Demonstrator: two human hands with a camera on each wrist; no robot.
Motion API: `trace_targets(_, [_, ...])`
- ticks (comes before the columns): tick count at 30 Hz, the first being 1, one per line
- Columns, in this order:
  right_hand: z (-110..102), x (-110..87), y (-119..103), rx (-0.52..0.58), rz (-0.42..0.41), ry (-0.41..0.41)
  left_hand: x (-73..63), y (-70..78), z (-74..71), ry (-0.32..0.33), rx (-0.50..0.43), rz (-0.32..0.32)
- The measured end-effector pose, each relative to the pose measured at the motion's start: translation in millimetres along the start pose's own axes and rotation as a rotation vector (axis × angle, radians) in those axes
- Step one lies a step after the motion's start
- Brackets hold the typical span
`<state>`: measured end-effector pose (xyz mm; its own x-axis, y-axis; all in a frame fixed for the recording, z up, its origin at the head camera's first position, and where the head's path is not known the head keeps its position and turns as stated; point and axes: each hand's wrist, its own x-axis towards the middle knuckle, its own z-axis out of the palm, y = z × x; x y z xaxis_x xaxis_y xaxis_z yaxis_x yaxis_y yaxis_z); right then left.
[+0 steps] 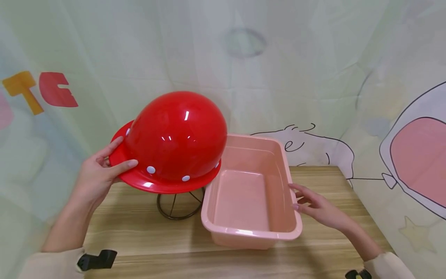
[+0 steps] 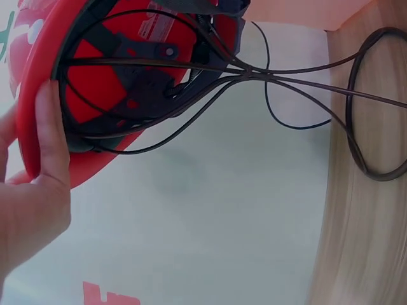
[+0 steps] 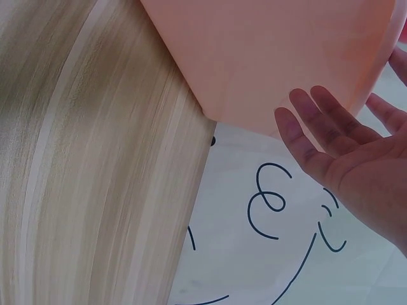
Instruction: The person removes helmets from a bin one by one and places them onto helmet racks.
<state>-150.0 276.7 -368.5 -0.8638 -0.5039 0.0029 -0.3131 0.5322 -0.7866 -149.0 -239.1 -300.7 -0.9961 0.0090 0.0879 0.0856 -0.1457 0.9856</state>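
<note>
A glossy red hard hat (image 1: 181, 135) with white rivets sits over a dark wire stand (image 1: 179, 205), tilted a little. My left hand (image 1: 99, 172) grips its brim at the left. In the left wrist view the hat's dark inner straps (image 2: 146, 82) show, with the stand's wires (image 2: 248, 75) running up inside. Right of the hat stands a deep pink plastic basin (image 1: 240, 201); the hat overlaps its left rim in the head view. My right hand (image 1: 318, 205) touches the basin's right rim with fingertips, its other fingers loosely extended beside the outer wall in the right wrist view.
Both things stand on a wood-grain table (image 1: 139, 236). A pale printed curtain (image 1: 167, 46) hangs behind and along both sides, close to the table's back and right edges.
</note>
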Motion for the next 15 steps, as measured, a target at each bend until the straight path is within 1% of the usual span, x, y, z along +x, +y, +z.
trace_targets(6, [0,-0.1,2,-0.001,-0.001,-0.003,0.2,-3.5,2.0,0.056,-0.043,-0.019])
trace_targets(10, [-1,-0.7,1,0.005,0.010,0.002,0.5,-9.0,0.8,0.064,-0.112,-0.041])
trace_targets(15, [0,-0.2,1,0.000,-0.009,0.009,-0.4,-16.5,-3.1,0.055,-0.196,-0.068])
